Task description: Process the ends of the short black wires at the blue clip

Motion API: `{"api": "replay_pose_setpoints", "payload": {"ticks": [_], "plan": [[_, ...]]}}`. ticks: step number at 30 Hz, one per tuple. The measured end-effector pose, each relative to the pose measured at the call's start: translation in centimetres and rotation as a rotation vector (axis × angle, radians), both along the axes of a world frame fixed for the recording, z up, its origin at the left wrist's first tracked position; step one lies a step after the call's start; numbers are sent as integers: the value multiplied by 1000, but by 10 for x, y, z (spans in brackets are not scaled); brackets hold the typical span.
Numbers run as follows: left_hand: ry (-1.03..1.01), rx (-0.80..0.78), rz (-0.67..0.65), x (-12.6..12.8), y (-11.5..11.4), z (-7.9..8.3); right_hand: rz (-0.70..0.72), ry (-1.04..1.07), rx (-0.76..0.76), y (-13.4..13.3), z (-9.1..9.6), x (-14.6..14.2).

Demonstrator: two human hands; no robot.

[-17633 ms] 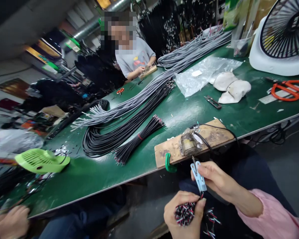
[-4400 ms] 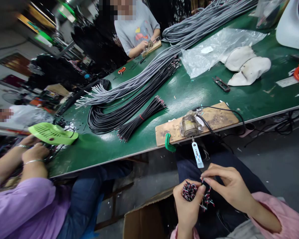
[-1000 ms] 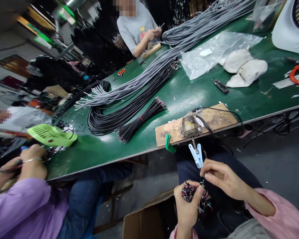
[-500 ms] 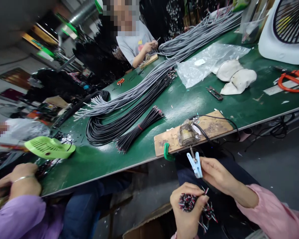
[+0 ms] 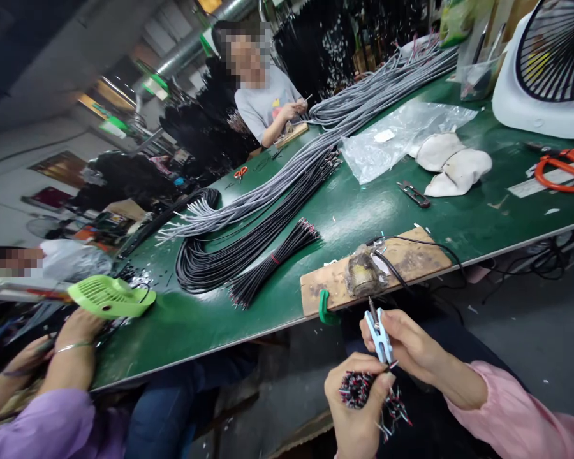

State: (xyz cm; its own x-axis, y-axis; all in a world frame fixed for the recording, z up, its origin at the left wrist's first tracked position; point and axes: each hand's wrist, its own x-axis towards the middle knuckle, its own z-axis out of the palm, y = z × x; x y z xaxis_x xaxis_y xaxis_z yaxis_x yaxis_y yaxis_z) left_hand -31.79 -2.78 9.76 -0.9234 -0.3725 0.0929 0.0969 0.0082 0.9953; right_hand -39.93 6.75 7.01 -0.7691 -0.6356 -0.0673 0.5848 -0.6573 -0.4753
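My left hand is closed round a bundle of short red, white and black wires, held below the table edge. My right hand pinches a light blue clip that hangs from a small taped motor-like device on a wooden board. The clip's jaw end points down at the wire bundle, close to it. The board is fixed to the green table by a green clamp.
Long grey and black cable bundles lie across the table. A white fan, orange scissors, white cloth pieces and a plastic bag are at right. A person in purple sleeves works at left by a green fan; another sits far back.
My right hand went from picking at the wires up to the blue clip and now squeezes it, angled down toward the bundle. The view shifted slightly.
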Motion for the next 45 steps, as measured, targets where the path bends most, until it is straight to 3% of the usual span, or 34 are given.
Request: {"api": "replay_pose_setpoints", "payload": {"ticks": [7, 13, 17, 20, 22, 25, 28, 33, 36, 45], "plan": [[-12, -16, -10, 2, -1, -1, 49, -52, 31, 3, -22, 3], [-1, -31, -66, 7, -3, -4, 7, 124, 213, 22, -38, 7], [-204, 167, -98, 21, 0, -20, -18, 407, 482, 38, -32, 12], [-347, 332, 17, 29, 6, -30, -15, 734, 619, 45, -19, 15], [-377, 306, 45, 29, 8, -33, 20, 919, 664, 47, -10, 15], [-373, 155, -55, 24, 8, -34, 34, 1061, 731, 48, -4, 16], [-393, 114, -63, 25, 7, -39, 8, 1075, 780, 48, -6, 18], [-493, 148, 199, 44, 9, -60, -35, 979, 838, 51, -18, 23], [-486, 152, 252, 53, 12, -68, -43, 933, 810, 54, -23, 26], [-440, 269, 283, 58, 16, -65, -52, 927, 724, 58, -25, 31]]}}
